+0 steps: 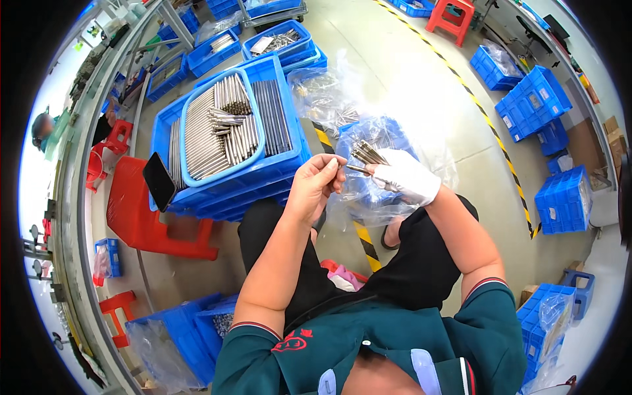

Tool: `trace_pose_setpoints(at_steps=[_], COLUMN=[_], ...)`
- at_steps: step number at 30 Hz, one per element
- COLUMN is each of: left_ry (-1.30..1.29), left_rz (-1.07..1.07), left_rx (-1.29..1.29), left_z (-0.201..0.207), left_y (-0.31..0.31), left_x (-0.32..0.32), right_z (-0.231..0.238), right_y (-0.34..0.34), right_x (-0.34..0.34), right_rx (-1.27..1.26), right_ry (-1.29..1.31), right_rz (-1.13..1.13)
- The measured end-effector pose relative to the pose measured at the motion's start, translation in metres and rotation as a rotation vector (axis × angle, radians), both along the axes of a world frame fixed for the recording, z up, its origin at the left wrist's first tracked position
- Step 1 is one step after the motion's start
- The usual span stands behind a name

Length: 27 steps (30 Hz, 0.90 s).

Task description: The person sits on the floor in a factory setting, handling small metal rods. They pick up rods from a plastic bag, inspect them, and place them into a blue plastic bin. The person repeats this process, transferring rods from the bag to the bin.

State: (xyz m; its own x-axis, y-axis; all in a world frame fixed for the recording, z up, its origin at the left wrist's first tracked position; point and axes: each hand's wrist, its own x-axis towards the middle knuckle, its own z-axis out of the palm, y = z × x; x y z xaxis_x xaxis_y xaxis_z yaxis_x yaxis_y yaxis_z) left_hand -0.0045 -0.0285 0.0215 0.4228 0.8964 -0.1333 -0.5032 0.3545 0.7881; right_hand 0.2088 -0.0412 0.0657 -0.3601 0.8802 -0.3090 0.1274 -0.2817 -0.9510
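The gloved right hand (407, 176) curls round one bunch of rods (370, 155), too crowded to count; the left hand (319, 176) pinches one rod (357, 169). One tray (261, 131) sits at ten o'clock from them.

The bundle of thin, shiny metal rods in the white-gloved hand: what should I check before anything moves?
1. Bundle of thin, shiny metal rods held by the white-gloved right hand: ok.
2. Bare left hand beside the bundle: ok, fingertips near one outstretched rod.
3. That rod gripped by the left fingertips: cannot tell; the contact is too small.
4. Metal rods in the blue-rimmed plastic tray all lined up: not ok; some lie crosswise.
5. Flat black rectangular device standing clear of both hands: ok.
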Motion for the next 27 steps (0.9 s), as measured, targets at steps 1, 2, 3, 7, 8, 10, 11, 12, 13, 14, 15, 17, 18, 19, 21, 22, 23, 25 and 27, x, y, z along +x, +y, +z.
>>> trace_pose_setpoints(at_steps=[1,2,3,7,8,10,11,12,13,14,15,17,18,19,21,22,23,25,27], left_ry=[-0.025,-0.05,-0.045,-0.007,0.004,0.057,0.082,0.142,0.202,0.261,0.276,0.299,0.268,0.235,0.219,0.234,0.249,0.327,0.404], left_rz=[-0.018,-0.036,-0.034,-0.041,-0.044,-0.027,-0.023,-0.006,0.014,0.034,0.035,0.039,0.019,0.001,-0.014,-0.009,-0.004,0.012,0.056], left_rx=[-0.013,-0.025,-0.024,-0.036,-0.038,-0.022,-0.011,0.029,0.068,0.107,0.11,0.12,0.1,0.083,0.07,0.078,0.086,0.17,0.229], left_z=[-0.002,-0.003,-0.003,-0.006,-0.007,-0.009,-0.01,-0.01,-0.012,-0.013,-0.013,-0.012,-0.013,-0.013,-0.012,-0.01,-0.009,-0.007,-0.006], left_y=[0.0,0.0,0.0,0.002,0.003,0.004,0.006,0.007,0.009,0.01,0.011,0.012,0.013,0.013,0.013,0.014,0.014,0.013,0.013], left_x=[0.001,0.002,0.001,0.002,0.002,0.002,0.004,0.005,0.005,0.005,0.005,0.005,0.005,0.005,0.006,0.007,0.008,0.011,0.011], right_z=[-0.001,0.0,0.0,-0.005,-0.005,-0.01,-0.014,-0.018,-0.02,-0.021,-0.021,-0.021,-0.021,-0.02,-0.025,-0.027,-0.029,-0.03,-0.025], right_y=[-0.001,-0.002,-0.002,0.005,0.006,0.009,0.01,0.011,0.012,0.012,0.012,0.013,0.014,0.015,0.015,0.016,0.017,0.019,0.019], right_x=[-0.001,-0.002,-0.004,-0.004,-0.003,-0.003,-0.003,-0.003,-0.004,-0.005,-0.006,-0.005,-0.004,-0.003,-0.002,-0.002,-0.001,0.001,0.003], right_rx=[0.021,0.042,0.063,0.187,0.211,0.355,0.405,0.456,0.504,0.515,0.527,0.524,0.51,0.499,0.491,0.489,0.487,0.481,0.385], right_ry=[-0.023,-0.045,-0.068,-0.221,-0.238,-0.306,-0.342,-0.38,-0.417,-0.447,-0.477,-0.469,-0.427,-0.388,-0.352,-0.335,-0.337,-0.341,-0.316], right_rz=[-0.003,-0.006,-0.008,0.042,0.057,0.078,0.07,0.061,0.057,0.059,0.06,0.066,0.069,0.073,0.051,0.042,0.039,0.035,0.038])
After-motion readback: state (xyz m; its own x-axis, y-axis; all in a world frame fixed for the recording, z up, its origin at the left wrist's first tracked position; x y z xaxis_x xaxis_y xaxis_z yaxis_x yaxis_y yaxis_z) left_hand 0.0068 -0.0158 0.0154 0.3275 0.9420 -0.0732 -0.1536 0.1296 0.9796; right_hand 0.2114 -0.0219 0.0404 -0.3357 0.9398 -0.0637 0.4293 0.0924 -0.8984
